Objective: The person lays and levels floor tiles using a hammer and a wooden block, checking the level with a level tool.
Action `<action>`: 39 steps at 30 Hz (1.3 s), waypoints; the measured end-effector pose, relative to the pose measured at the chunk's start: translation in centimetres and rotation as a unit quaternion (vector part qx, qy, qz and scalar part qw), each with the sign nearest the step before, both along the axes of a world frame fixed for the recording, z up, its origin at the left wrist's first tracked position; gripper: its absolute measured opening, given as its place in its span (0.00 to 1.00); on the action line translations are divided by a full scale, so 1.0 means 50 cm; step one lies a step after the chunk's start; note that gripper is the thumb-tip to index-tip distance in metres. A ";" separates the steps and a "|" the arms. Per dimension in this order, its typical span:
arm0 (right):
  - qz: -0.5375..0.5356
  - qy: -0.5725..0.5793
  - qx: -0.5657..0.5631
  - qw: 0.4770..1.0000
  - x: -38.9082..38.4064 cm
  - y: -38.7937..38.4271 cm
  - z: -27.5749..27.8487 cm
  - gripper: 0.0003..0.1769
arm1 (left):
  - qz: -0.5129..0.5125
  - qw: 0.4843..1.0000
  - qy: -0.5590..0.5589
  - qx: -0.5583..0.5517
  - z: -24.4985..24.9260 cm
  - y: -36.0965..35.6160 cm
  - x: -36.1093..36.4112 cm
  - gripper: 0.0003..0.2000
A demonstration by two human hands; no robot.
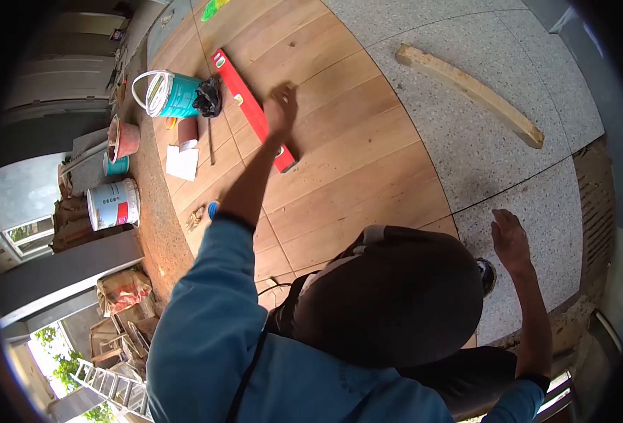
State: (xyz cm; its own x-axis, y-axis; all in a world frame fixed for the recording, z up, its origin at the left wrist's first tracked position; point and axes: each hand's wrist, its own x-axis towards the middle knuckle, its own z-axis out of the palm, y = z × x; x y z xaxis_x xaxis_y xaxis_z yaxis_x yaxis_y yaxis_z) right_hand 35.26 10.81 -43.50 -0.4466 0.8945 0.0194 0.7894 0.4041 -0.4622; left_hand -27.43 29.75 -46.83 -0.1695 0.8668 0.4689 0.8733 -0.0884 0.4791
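Observation:
My left hand [281, 107] reaches forward in a blue sleeve and lies with fingers spread over a long red spirit level [239, 90]. The level rests flat on wood-look floor tiles [340, 162]. My right hand [510, 240] is pressed flat, fingers apart, on a grey speckled tile [516, 176] and holds nothing. A small dark round object [487, 276] lies just below that hand. Whether the left hand grips the level or only touches it is unclear.
A wooden batten [470, 88] lies on the grey tiles at the far right. To the left stand a teal bucket [174, 95] with a black cloth [209, 97], a reddish bowl [123, 139], white paper [182, 163] and a white paint bucket [114, 204]. Sacks [122, 289] and a ladder [107, 384] sit lower left.

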 end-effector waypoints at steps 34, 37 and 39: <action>-0.438 0.408 -0.137 0.789 -0.170 0.196 -0.012 0.12 | -0.378 0.716 -0.452 -0.375 0.028 -0.074 0.778 0.10; -0.443 0.467 -0.194 0.740 -0.113 0.174 -0.020 0.10 | -0.387 0.730 -0.400 -0.397 0.028 -0.059 0.814 0.12; -0.432 0.490 -0.194 0.732 -0.099 0.164 -0.021 0.10 | -0.406 0.722 -0.376 -0.415 0.029 -0.055 0.830 0.13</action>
